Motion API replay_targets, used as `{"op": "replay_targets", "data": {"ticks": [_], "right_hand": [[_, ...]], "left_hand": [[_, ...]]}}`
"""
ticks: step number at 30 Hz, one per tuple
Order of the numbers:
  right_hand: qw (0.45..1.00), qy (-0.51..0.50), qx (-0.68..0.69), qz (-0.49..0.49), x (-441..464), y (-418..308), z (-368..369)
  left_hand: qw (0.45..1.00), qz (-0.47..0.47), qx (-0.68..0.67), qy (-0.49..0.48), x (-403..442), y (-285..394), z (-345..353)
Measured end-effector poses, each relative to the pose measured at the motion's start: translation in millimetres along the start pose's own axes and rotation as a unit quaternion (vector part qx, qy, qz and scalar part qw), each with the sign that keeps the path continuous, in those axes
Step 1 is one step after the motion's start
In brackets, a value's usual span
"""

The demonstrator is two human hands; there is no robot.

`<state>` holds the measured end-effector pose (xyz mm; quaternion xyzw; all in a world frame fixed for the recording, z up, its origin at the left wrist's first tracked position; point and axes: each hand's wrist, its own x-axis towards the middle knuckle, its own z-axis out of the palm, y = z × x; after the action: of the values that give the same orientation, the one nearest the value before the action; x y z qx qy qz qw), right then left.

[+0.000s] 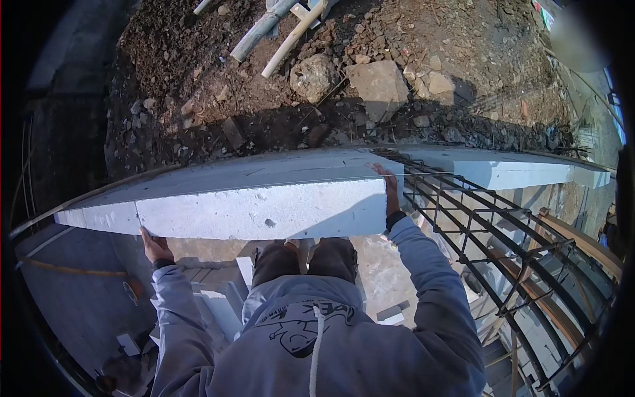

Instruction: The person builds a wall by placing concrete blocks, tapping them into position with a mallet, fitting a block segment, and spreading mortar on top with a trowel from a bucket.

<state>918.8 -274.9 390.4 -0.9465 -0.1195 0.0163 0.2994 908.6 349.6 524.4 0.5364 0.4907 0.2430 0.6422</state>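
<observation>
A long white lightweight concrete block (pixel 264 208) lies on top of the wall in front of me, its face toward my body. My right hand (pixel 391 188) presses against the block's right end, with fingertips curled over its upper edge. At the lower left, my left hand (pixel 156 247) grips the block's bottom edge near a vertical joint, one finger pointing up along the face. Left of that joint sits another white block (pixel 102 217), end to end with the first. A thin string (pixel 317 180) runs along the upper edge of the blocks.
A steel rebar cage (pixel 489 231) slants from the wall toward the lower right. More white blocks (pixel 516 175) continue along the wall beyond it. Rubble soil with a big stone (pixel 378 86) and wooden poles (pixel 291 43) lies past the wall. Stacked blocks (pixel 218 304) stand below.
</observation>
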Motion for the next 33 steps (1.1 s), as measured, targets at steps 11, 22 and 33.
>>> {"op": "replay_targets", "data": {"ticks": [11, 22, 33], "right_hand": [[0.898, 0.017, 0.420, 0.131, -20.3, 27.0, 46.0], [0.899, -0.013, -0.190, 0.394, -32.0, -83.8, 16.0], [0.916, 0.006, -0.008, 0.401, -96.3, -140.6, 54.8]], "left_hand": [[0.998, 0.053, 0.036, -0.024, 15.7, -13.4, -6.0], [0.989, 0.073, 0.121, -0.045, 10.8, -9.5, 8.5], [0.981, 0.108, 0.156, -0.044, 16.1, -17.1, 12.5]]}}
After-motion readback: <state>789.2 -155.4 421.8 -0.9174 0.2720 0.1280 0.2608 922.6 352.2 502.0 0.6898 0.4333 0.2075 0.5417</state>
